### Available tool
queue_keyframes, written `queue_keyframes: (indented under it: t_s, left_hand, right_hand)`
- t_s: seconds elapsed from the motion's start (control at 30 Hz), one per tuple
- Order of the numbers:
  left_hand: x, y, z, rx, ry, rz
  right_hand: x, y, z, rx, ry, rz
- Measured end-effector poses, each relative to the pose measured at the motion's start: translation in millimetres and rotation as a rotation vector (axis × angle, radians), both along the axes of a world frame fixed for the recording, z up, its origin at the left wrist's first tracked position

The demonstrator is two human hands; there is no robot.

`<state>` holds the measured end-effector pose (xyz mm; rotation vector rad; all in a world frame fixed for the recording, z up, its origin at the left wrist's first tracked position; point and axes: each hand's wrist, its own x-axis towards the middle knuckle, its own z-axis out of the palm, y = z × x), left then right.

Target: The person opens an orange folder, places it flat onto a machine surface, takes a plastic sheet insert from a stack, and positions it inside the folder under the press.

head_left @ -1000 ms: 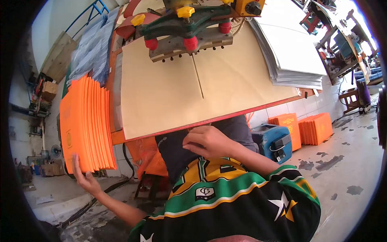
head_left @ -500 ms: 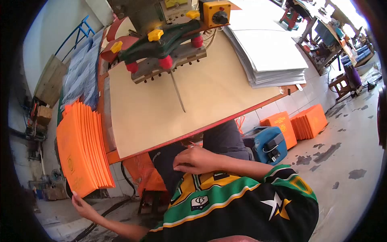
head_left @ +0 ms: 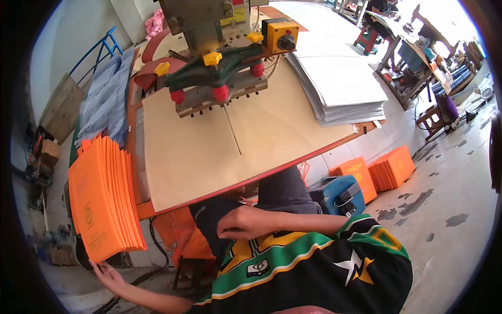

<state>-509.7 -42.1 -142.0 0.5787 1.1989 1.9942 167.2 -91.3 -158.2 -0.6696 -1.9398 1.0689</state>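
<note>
Your left hand [head_left: 111, 278] had slipped from the broad front face of the orange folder stack [head_left: 107, 201] to its lower near corner, fingers spread wide and only the tips meeting it; this suggested a light steadying touch rather than a grip. Your right hand [head_left: 246, 224] lay over your lap, fingers loosely curled; whether it held anything could not be told. The stack, at the left side of the worktable [head_left: 147, 210], stood tilted, its many folded edges fanned toward the right and its front cover bearing a dark emblem and print, seemingly lettering, though too small to read. Right of it, a tan sheet [head_left: 188, 162] lay beneath the press [head_left: 212, 73], with white sheets [head_left: 345, 83] piled at the far right.
</note>
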Motion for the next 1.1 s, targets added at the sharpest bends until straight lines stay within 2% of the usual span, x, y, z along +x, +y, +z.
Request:
queue_keyframes:
  t_s: [0.07,0.13,0.2,0.27,0.4,0.47,0.53,0.6,0.63,0.73,0.87,0.9,0.93,1.07,1.1]
  left_hand:
    - [43,3,13,0.006,-0.078,0.036]
    - [102,5,31,0.060,0.076,0.188]
    - [90,11,18,0.051,0.105,0.125]
    - [128,14,33,0.091,0.261,0.343]
    - [155,14,64,0.116,0.381,0.486]
    - [164,11,82,0.252,0.422,0.539]
    - [209,7,114,0.218,0.515,0.581]
    - [256,11,138,0.714,0.679,0.549]
    - [272,8,147,0.692,0.760,0.663]
    - [312,3,167,0.722,0.817,0.747]
    - [368,-11,154,0.748,0.855,0.745]
    - [384,-17,146,0.678,0.829,0.732]
    - [397,-22,136,0.609,0.804,0.717]
    - [416,-35,72,0.650,0.852,0.658]
    - [419,-41,58,0.631,0.922,0.536]
  right_hand:
    - [-4,0,0,-0.002,-0.015,0.005]
    - [-6,0,1,-0.005,-0.033,0.010]
    - [-7,-1,1,-0.009,-0.088,0.074]
    - [-10,-1,-3,-0.001,-0.092,0.072]
    - [-9,0,1,-0.004,-0.125,0.094]
    - [-9,4,8,-0.008,-0.111,0.101]
    - [-12,12,15,-0.011,-0.096,0.108]
    - [-20,28,20,0.065,0.020,0.099]
    - [-24,34,34,0.083,0.110,0.083]
    - [-33,55,77,0.010,0.123,0.107]
    - [-53,76,122,-0.069,0.260,0.144]
    - [-60,81,128,-0.117,0.314,0.132]
    - [-65,85,133,-0.166,0.369,0.119]
    - [-67,94,155,-0.199,0.410,0.120]
    - [-58,92,162,-0.214,0.350,0.093]
